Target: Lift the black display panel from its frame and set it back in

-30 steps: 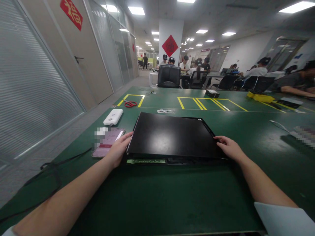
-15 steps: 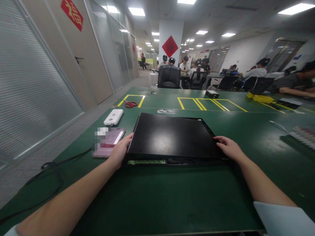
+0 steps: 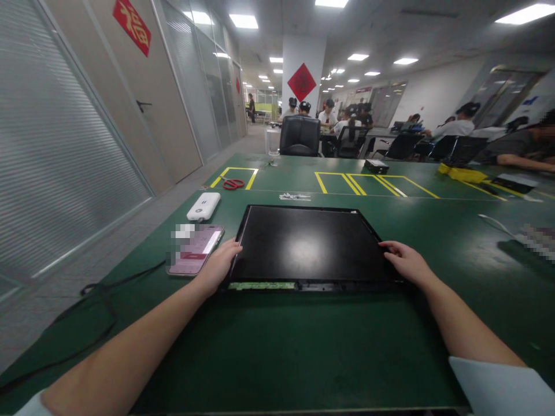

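A flat black display panel (image 3: 307, 242) lies on the green table (image 3: 303, 346) in front of me, with a narrow green circuit strip (image 3: 261, 285) along its near edge. My left hand (image 3: 219, 264) rests against the panel's left near edge, fingers curled over it. At the right near edge my right hand (image 3: 405, 263) lies with its fingers on the panel.
A phone (image 3: 195, 249) and a white power bank (image 3: 203, 206) lie left of the panel. Red scissors (image 3: 233, 184) sit in a yellow-taped box further back. A black cable (image 3: 87, 300) trails off the left edge. Seated people and office chairs (image 3: 299, 136) fill the background.
The panel's near edge has come down from a slight tilt and now lies flat on the table. Both hands stayed at its near corners.
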The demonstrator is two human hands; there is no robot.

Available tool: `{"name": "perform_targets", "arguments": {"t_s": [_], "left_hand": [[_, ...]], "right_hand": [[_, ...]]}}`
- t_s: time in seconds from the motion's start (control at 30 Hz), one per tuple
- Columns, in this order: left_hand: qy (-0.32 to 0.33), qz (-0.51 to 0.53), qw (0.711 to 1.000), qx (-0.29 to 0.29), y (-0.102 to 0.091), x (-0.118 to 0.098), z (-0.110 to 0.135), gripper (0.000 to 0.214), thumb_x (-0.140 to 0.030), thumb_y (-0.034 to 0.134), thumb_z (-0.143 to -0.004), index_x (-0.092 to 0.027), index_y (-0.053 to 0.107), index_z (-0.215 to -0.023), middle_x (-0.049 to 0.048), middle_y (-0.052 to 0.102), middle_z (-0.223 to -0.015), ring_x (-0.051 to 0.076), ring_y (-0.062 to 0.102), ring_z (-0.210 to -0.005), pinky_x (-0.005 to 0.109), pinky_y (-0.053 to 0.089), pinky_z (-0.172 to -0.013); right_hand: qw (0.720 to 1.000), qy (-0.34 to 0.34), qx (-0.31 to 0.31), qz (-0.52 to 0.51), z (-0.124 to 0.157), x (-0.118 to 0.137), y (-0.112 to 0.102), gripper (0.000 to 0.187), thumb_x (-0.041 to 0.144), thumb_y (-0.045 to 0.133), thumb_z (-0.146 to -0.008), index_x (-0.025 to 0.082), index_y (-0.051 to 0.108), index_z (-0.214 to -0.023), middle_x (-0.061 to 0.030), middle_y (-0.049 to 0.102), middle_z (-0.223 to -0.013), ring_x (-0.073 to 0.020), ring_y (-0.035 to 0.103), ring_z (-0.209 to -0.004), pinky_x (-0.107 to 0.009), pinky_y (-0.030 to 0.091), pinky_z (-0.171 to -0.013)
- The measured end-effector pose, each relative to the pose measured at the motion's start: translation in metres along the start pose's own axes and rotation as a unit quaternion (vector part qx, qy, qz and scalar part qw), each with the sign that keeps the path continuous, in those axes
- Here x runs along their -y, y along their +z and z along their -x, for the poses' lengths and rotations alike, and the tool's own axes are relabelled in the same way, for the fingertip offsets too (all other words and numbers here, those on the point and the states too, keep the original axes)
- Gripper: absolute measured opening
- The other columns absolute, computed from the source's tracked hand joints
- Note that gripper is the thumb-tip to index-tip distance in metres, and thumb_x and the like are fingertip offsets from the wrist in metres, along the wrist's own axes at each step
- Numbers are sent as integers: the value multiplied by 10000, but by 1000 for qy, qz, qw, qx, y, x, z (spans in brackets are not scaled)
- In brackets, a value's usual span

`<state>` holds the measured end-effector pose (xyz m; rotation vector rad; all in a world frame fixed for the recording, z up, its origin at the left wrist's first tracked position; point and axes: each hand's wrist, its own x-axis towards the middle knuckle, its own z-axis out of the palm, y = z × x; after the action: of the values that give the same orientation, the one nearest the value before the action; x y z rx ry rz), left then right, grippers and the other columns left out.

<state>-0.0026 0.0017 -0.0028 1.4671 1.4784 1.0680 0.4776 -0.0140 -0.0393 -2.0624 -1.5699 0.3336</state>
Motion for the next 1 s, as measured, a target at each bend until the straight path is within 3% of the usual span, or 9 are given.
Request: {"name": "perform_targets", "arguments": {"t_s": [0.13, 0.33, 0.67, 1.0], "left_hand": [[13, -34, 999, 16, -2, -4, 2, 265, -414, 581, -731, -228, 750, -816, 50, 659, -1270, 330, 503, -1272, 405, 329, -1121], [44, -131, 989, 55, -7, -7, 4, 375, -419, 539, -793, -211, 735, -1036, 80, 548, -1420, 332, 468, -1325, 466, 338, -1125], [35, -142, 989, 35, -10, 9, 0, 436, -468, 563, -781, -248, 732, -1118, 93, 609, -1349, 344, 461, -1344, 483, 353, -1123], [52, -140, 988, 27, -7, 15, -3, 460, -492, 553, -762, -231, 745, -1089, 99, 576, -1392, 355, 461, -1339, 475, 347, -1125]], "right_hand": [[1000, -3, -2, 4, 1, -1, 1, 408, 334, 512, -740, 204, 709, -1072, -4, 548, -683, -171, 529, -610, -300, 400, -593], [1000, 6, -10, 11, 5, 1, 3, 427, 366, 480, -740, 220, 706, -1072, -18, 560, -719, -190, 541, -632, -313, 411, -589], [998, 18, -22, -48, 7, -10, 13, 409, 436, 473, -758, 285, 699, -1064, -54, 651, -913, -231, 633, -780, -342, 482, -692], [999, -3, -25, -23, 2, -9, 15, 406, 361, 457, -755, 259, 702, -1062, -44, 640, -860, -213, 624, -767, -323, 475, -710]]}}
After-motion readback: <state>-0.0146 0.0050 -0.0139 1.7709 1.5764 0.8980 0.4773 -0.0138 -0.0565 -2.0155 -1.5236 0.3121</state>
